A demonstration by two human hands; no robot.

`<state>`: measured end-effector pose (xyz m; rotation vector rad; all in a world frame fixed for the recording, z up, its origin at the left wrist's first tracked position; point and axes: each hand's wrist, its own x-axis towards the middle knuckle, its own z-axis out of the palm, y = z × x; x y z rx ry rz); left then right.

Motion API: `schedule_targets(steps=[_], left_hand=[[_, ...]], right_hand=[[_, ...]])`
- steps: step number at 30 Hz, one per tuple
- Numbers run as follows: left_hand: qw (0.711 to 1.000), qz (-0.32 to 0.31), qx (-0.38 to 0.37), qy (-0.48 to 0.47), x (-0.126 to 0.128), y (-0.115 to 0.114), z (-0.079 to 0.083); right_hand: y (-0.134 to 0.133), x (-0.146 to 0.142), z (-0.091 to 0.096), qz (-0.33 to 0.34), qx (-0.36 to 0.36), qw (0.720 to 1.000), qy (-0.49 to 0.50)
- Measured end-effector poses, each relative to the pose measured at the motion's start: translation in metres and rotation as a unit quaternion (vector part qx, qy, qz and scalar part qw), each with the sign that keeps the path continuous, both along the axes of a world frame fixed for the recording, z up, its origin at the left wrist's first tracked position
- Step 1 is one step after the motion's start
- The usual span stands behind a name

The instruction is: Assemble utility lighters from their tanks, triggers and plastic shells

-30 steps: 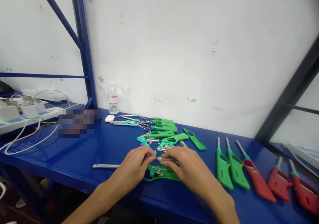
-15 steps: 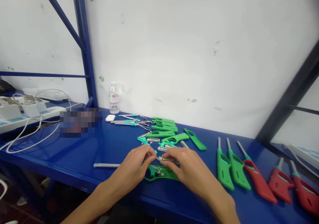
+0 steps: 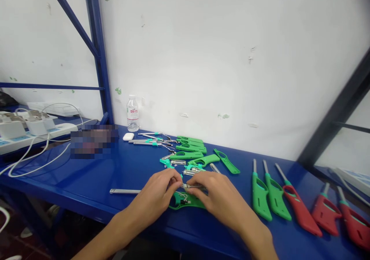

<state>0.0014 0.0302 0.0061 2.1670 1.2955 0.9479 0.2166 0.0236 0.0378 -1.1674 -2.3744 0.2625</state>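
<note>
My left hand [image 3: 157, 196] and my right hand [image 3: 215, 198] meet over an open green lighter shell [image 3: 185, 203] that lies on the blue bench. Both hands pinch a small metal lighter insert [image 3: 189, 185] with thin white wires, held just above the shell. My right fingers grip its silver body; my left fingertips pinch its left end. A loose metal tube [image 3: 124, 192] lies left of my left hand. More green shells [image 3: 190, 149] and metal parts lie behind my hands.
Finished green lighters [image 3: 260, 194] and red lighters [image 3: 300, 206] lie in a row on the right. A water bottle [image 3: 133, 114] and a white earbud case [image 3: 128, 136] stand at the back. Power strips and white cables [image 3: 29, 152] fill the left. Blue rack posts [image 3: 98, 59] rise behind.
Hardly anything has shifted. My fingers have worked slightly on the insert over the shell, and the view has drifted a little.
</note>
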Motion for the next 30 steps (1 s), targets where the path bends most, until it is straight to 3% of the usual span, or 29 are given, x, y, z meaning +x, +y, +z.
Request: schedule_targets(steps=[7, 30], left_hand=[[1.000, 0.003, 0.006, -0.003, -0.0023, 0.0007, 0.0051], [1.000, 0.004, 0.002, -0.003, -0.0002, -0.0009, 0.0004]], right_hand=[[0.0027, 0.0012, -0.0012, -0.015, 0.026, 1.000, 0.002], [0.0029, 0.0028, -0.0019, -0.007, 0.024, 1.000, -0.001]])
